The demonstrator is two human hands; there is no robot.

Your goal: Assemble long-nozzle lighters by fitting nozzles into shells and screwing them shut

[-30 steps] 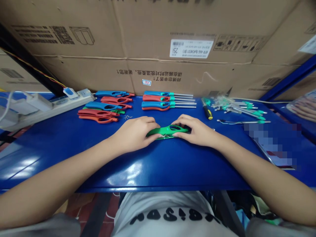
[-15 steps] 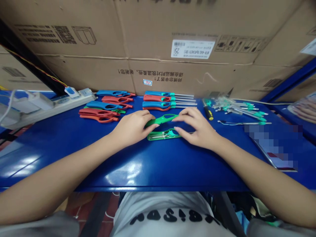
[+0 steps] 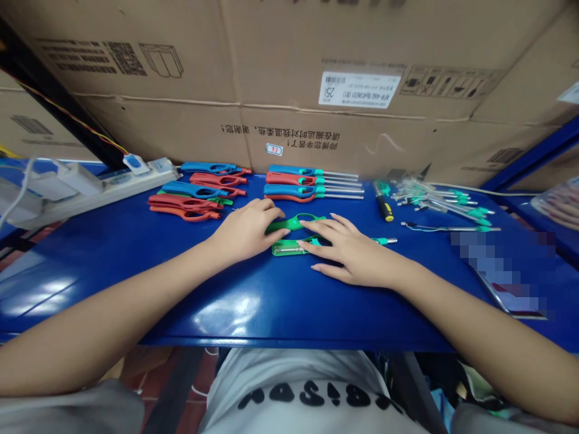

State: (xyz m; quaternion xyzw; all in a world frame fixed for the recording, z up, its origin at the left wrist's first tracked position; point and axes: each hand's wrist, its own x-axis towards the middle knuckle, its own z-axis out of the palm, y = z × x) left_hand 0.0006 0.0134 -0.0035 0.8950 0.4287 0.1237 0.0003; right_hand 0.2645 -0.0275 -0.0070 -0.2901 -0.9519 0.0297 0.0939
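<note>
My left hand (image 3: 251,226) pinches one end of a green lighter casing half (image 3: 294,223), which has a loop-shaped opening at its other end. Just in front of it lies a second green casing half (image 3: 283,249) with a clear fuel tank and a teal trigger piece inside, its metal tube (image 3: 386,240) pointing right. My right hand (image 3: 350,250) is spread over this filled half, fingers apart. Its fingertips reach over the trigger part and up to the casing half in my left hand; whether they press on either I cannot tell.
Behind my hands are assembled lighters (image 3: 312,184) in blue and red. Left of them lie stacked casing halves (image 3: 190,202), beside a power strip (image 3: 117,187). A screwdriver (image 3: 383,202), a pile of tube-and-trigger parts (image 3: 443,199) and a blurred-out flat device (image 3: 502,271) are on the right.
My right hand has let go of the upper green casing half and moved down and left, fingers spreading over the filled half. My left hand keeps its hold, a little lower.
</note>
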